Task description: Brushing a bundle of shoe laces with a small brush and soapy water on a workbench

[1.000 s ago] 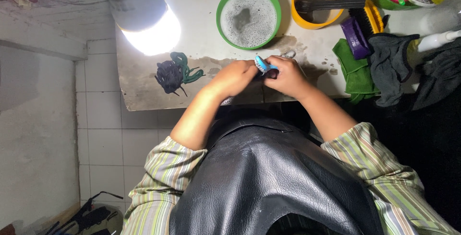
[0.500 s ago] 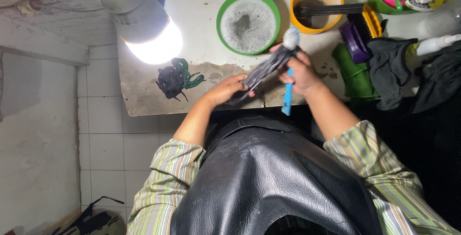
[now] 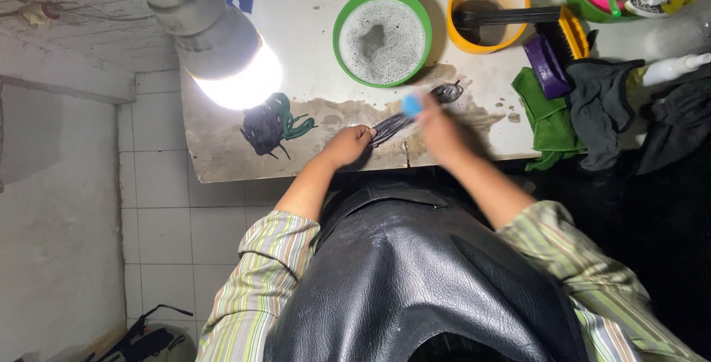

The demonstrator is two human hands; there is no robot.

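Note:
My left hand (image 3: 348, 145) presses down one end of a bundle of dark shoelaces (image 3: 411, 112) stretched across the wet white counter (image 3: 311, 21). My right hand (image 3: 437, 121), blurred by motion, grips a small brush with a blue handle (image 3: 412, 104) and holds it on the laces. A green bowl of soapy water (image 3: 382, 36) stands just beyond the laces. A heap of dark and green laces (image 3: 269, 123) lies to the left of my left hand.
An orange bowl (image 3: 489, 8) with a long black brush (image 3: 518, 15) across it sits at the back right, beside a purple brush (image 3: 545, 64), green cloth (image 3: 546, 116) and dark rags (image 3: 600, 103). A bright lamp (image 3: 218, 44) hangs at the left. A black apron (image 3: 415, 273) covers my front.
The laces, lifted off the counter half a second ago, now lie flat on it. My right hand has turned the blue brush down onto them and is moving fast.

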